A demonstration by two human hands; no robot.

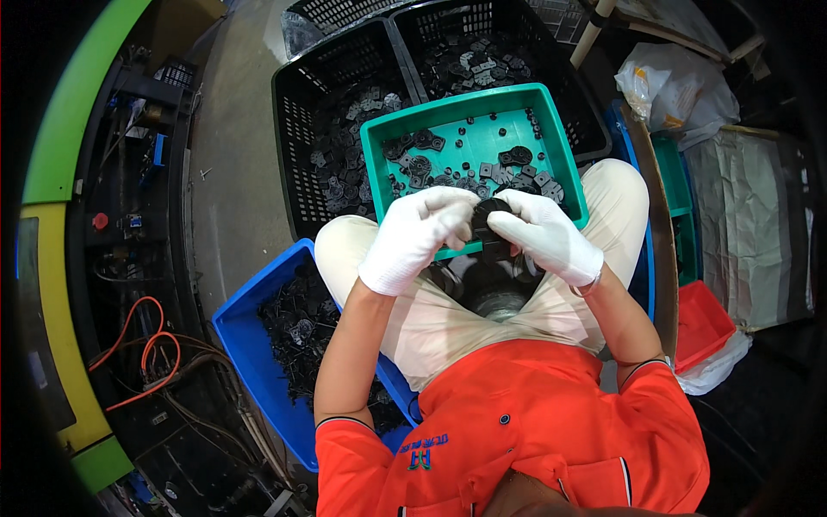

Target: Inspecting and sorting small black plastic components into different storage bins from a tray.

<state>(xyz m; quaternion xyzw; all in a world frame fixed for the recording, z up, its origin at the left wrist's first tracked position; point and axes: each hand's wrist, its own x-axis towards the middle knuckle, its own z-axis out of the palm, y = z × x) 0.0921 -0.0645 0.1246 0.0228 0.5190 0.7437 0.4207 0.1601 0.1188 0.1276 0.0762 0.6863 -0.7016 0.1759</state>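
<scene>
My left hand (420, 234) and my right hand (544, 234), both in white gloves, meet over the near edge of a green tray (376, 164). Between them is a small, dark, rounded black plastic part (492, 209). My right thumb and fingers pinch it from the right. The curled fingers of my left hand close at its left edge; their tips are partly hidden. Inside the tray lie loose black plastic pieces (419, 165), some flat and some small and round, mostly along the near side.
Beyond the tray stand black mesh crates (297, 129) holding many dark parts. A blue bin (250, 319) of thin black scraps sits by my left leg. At right are a red tray (702, 323) and a plastic bag (676, 86). Machinery with an orange hose (146, 345) lines the left.
</scene>
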